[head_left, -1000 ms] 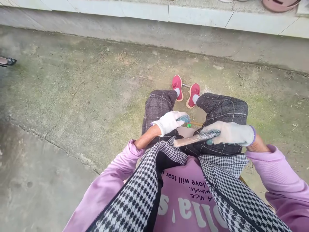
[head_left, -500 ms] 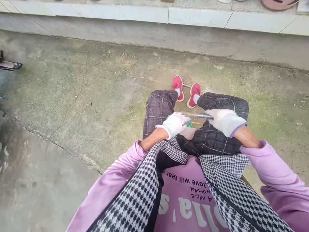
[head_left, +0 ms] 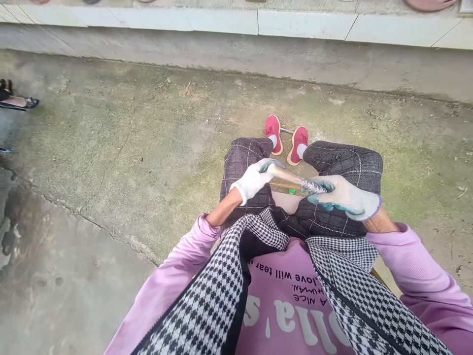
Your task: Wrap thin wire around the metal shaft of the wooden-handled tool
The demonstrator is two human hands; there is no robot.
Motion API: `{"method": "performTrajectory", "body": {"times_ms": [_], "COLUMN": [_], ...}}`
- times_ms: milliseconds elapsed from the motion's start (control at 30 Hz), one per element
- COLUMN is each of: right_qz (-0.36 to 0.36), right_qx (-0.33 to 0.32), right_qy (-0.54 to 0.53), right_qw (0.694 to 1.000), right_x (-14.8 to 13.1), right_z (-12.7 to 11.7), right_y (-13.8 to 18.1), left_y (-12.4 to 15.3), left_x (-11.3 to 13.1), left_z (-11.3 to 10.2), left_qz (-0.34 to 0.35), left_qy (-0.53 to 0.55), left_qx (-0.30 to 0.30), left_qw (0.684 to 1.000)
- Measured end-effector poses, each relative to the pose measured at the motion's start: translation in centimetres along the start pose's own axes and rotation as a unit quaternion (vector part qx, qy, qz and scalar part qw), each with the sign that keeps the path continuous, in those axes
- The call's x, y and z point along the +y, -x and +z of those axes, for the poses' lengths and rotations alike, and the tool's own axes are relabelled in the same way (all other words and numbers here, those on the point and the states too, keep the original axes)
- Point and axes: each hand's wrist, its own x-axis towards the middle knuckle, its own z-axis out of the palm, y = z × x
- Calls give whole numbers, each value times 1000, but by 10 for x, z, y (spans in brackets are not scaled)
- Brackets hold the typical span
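I sit with my knees apart over a concrete yard, both hands in white gloves with teal palms. My left hand (head_left: 253, 180) is closed round the pale wooden end of a short tool (head_left: 291, 178) held across my lap. My right hand (head_left: 342, 197) grips the tool's silvery metal end, palm turned partly up. The tool lies roughly level, slanting a little down to the right. Beneath it, between my thighs, a thin wooden stick with a small green piece (head_left: 290, 190) shows.
My red shoes (head_left: 284, 138) rest on the mossy concrete with a thin metal rod (head_left: 285, 130) between them. A low white-tiled kerb (head_left: 303, 24) runs along the top. Another person's foot in a dark sandal (head_left: 16, 101) is at the far left.
The tool swung from my right hand alone to lying across both hands; my left hand now grips the wooden end. The camera shifted slightly right.
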Motion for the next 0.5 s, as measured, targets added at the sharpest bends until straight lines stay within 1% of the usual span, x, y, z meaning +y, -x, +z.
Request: {"method": "performTrajectory", "body": {"times_ms": [33,67,100,133,200,267,333,400,500], "right_qz": [-8,-26,-50,-75,-120,-143,-154,-154,-141], "right_qx": [40,90,136,172,212,223,224,225,211], "right_qy": [-7,4,31,67,146,213,270,311,346], "right_qw": [999,996,989,980,959,940,924,910,903], "right_x": [-2,-5,-8,-10,-14,-14,-12,-11,-14], "right_z": [4,9,14,21,34,44,51,53,58], "right_y": [2,3,3,3,0,-3,-5,-3,5], "left_y": [6,12,19,25,35,44,51,59,69], "left_x": [4,9,14,20,30,37,42,44,44], "left_z": [2,7,12,17,25,26,22,19,20], "left_qz": [-23,-36,-38,-44,-70,-103,-124,-131,-121], "left_qy": [35,64,94,125,168,161,128,96,78], "left_qx": [-5,-32,-57,-69,-43,-18,-12,-10,17], "left_qw": [999,997,993,989,982,981,984,987,989]}}
